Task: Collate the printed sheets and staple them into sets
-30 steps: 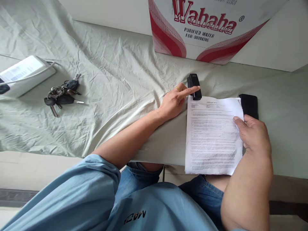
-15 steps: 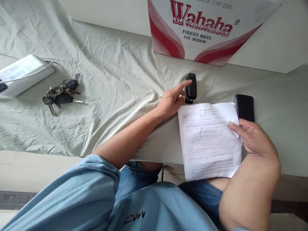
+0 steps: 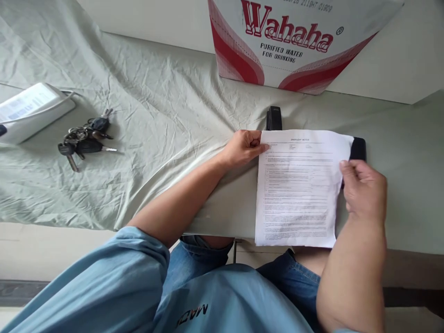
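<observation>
Printed paper sheets (image 3: 298, 194) hang between my two hands, upper part over the table and lower edge past its front. My left hand (image 3: 244, 148) pinches their upper left corner, thumb on top and fingers curled behind. My right hand (image 3: 364, 185) grips the right edge, thumb on the printed side. Just behind the top edge is a black stapler (image 3: 274, 119), its near end covered by the paper. A black phone (image 3: 358, 149) lies partly hidden beneath the right corner, close to my right hand.
A white and red water carton (image 3: 287, 51) stands at the back of the table. Wrinkled pale green cloth (image 3: 166, 111) covers the tabletop. On the left lie a bunch of keys (image 3: 85, 141) and a white box-shaped device (image 3: 34, 111) with a cable.
My left hand has drawn back from the stapler and closed on the paper's left corner. My right hand has raised and straightened the paper, which now overlaps the stapler and phone.
</observation>
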Available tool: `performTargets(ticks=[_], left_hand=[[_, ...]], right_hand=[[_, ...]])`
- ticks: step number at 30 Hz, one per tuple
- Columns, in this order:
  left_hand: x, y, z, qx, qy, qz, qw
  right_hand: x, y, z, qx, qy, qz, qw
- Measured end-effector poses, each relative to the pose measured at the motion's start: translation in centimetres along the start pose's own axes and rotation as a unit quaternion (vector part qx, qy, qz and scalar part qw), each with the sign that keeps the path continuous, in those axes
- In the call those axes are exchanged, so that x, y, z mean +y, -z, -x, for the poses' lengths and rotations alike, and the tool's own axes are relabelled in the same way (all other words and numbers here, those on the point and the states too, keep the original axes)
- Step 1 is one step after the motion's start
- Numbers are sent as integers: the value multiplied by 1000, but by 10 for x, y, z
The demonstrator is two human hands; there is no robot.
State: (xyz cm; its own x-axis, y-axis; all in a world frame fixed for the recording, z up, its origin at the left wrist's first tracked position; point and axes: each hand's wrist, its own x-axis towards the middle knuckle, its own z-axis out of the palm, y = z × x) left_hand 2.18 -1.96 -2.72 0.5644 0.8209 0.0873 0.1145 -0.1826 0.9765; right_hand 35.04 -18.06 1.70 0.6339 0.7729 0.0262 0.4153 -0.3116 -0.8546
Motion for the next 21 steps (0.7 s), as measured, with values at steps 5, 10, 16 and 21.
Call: performTargets(ticks=[5,10,16,21], left_hand=[[3,2,0,-32,-21,-73,997],[6,0,0,-38,-17,-114,993],[6,-1,-1,-47,-12,-139,989],[5,-1,0,-50,-20,-142,988]], right_hand=[[37,27,-39,189,51,252,948],[51,23,-50,57,-61,359,930],[47,6,-58,83,-42,331,939],[44,2,-62,119,-60,341,931]])
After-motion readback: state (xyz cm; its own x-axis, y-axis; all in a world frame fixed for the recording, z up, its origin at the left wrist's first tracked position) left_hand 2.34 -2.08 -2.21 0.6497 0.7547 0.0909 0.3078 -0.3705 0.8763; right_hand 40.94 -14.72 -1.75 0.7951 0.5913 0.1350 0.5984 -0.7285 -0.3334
